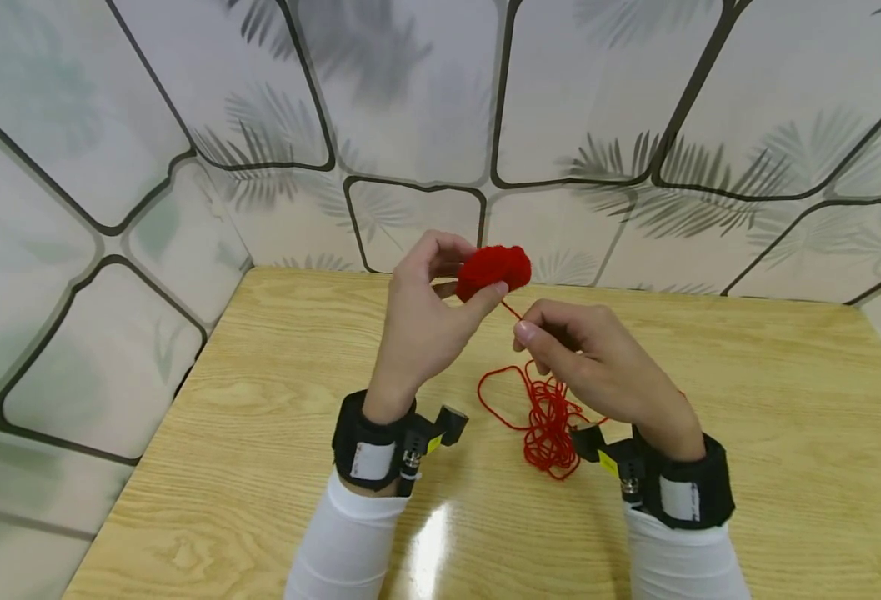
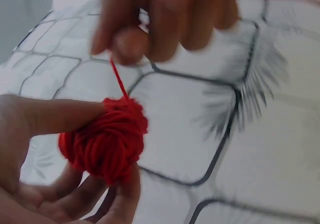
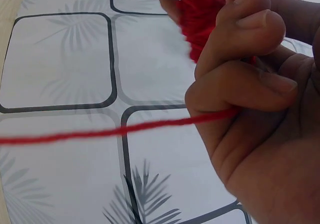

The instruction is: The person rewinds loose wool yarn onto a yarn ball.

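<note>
White sleeves (image 1: 346, 546) are seen nearest the camera at the lower edge of the head view, and a black wrist strap (image 1: 368, 442) with a small dark device is worn above each. Between the forearms a bright reflection (image 1: 428, 550) is thrown back by the table (image 1: 260, 417), whose smooth, pale yellow top is marked with wood grain. Its far edge is bordered by a wall (image 1: 425, 225), which is covered in pale, rounded panels outlined in dark and grey lines and printed with grey palm fronds. At the left, a corner is formed with a side wall (image 1: 42, 333) patterned in the same way.

Well off the table, a ball of red yarn (image 1: 494, 271) is held by the left hand (image 1: 425, 325), its thumb and fingers curved around the windings. From the ball a short, straight strand (image 1: 511, 309) is led to the right hand (image 1: 598, 358), where it is pinched narrowly between thumb and forefinger. Yarn is also passed beneath that hand's curled little finger, as shown from the right wrist. On the tabletop, partly covered by the right hand, a tangled heap of red yarn (image 1: 550, 429) is spread in loose loops.
</note>
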A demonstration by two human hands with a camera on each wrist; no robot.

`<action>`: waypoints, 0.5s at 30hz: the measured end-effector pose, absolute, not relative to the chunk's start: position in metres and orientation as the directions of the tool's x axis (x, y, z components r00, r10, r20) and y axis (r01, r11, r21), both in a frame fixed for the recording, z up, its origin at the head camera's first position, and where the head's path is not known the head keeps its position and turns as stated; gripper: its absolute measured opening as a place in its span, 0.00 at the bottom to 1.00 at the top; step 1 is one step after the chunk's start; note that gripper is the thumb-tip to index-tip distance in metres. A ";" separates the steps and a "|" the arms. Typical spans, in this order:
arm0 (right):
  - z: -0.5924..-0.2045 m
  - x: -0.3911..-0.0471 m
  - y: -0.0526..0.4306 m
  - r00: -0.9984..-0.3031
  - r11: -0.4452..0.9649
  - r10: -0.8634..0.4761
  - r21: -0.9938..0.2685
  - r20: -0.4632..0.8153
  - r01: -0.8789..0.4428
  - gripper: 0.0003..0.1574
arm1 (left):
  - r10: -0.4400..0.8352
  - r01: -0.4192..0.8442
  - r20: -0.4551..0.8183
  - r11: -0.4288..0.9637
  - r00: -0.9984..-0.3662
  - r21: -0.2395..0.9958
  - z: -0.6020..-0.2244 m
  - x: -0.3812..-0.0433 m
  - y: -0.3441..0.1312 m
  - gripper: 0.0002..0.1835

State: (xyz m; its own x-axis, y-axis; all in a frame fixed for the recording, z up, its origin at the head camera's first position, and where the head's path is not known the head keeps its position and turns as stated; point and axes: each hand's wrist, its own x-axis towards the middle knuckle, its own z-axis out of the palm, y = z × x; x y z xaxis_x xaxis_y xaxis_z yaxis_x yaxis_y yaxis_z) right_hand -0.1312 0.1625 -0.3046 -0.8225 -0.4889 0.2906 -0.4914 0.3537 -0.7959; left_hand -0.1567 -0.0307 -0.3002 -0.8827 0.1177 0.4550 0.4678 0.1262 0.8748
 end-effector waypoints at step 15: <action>-0.306 -0.137 0.176 -0.832 0.271 -0.350 -0.804 0.431 -0.530 0.06 | 0.680 0.091 0.239 -0.246 -0.693 0.965 -0.295 -0.155 -0.047 0.19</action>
